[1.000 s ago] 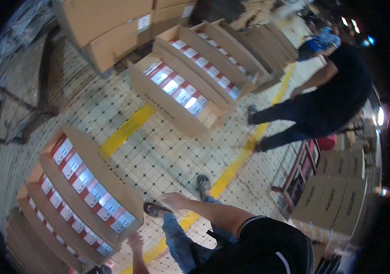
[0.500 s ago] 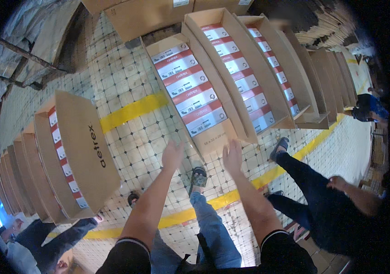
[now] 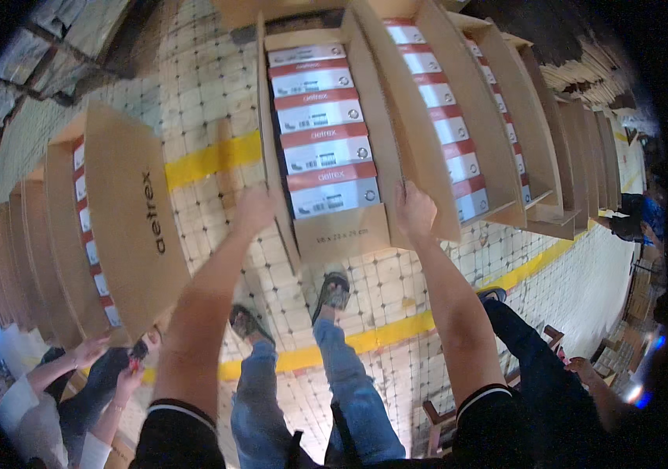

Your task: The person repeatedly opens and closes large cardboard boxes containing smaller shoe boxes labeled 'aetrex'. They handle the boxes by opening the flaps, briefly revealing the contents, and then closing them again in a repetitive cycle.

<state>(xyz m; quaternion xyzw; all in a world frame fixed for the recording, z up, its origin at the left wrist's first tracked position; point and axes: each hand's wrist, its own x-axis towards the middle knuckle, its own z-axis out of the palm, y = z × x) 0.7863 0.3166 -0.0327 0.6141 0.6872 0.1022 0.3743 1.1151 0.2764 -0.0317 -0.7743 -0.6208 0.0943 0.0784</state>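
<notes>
In front of me stands an open cardboard carton (image 3: 342,234) holding a row of white-and-red shoe boxes (image 3: 330,156). At its right side my right hand (image 3: 416,209) is closed on the edge of the upright flap. My left hand (image 3: 256,209) is at the carton's left flap (image 3: 268,133), its fingers curled against the edge and slightly blurred. A dark gap shows between the shoe boxes and the left wall.
To the right stand more open cartons (image 3: 498,117) of shoe boxes in a row; another row (image 3: 127,211) is on the left. Yellow tape (image 3: 216,160) crosses the tiled floor. One person's hands (image 3: 127,383) are at lower left; another person (image 3: 537,367) is at right.
Both hands have come onto the carton's side flaps. The carton now appears straighter in view, and the left row appears shifted. The person at lower left has reached toward the nearest left carton.
</notes>
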